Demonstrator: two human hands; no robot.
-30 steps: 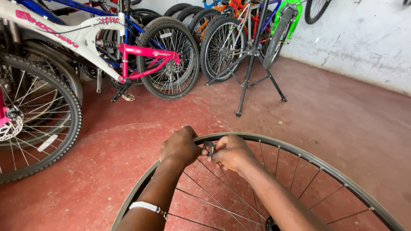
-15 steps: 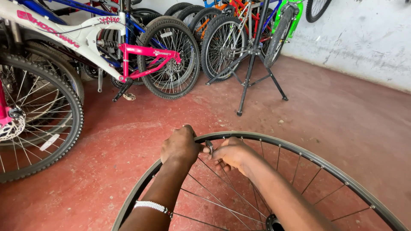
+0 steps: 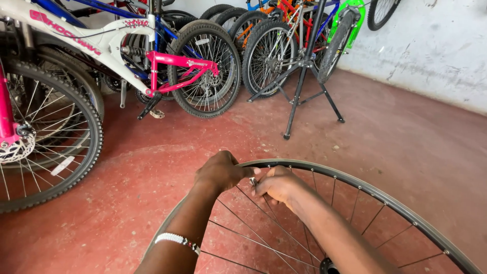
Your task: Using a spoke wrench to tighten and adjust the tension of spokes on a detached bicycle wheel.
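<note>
Bare wheel rim (image 3: pixel 385 195) low over red floor (image 3: pixel 406 137), lower part cut off by frame, left hand (image 3: pixel 220 171) gripping rim top, right hand (image 3: pixel 276 183) pinching small tool (image 3: pixel 252 180) at a spoke, tool mostly hidden, parked bikes (image 3: pixel 203 66) behind.

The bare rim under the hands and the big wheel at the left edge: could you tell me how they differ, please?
The bare rim carries no tyre; the big wheel wears a knobby black one. The rim is loose, with the left hand and right hand on it; the wheel is mounted on a pink-framed bicycle, with a brake disc at its hub. Both have thin metal spokes.
</note>
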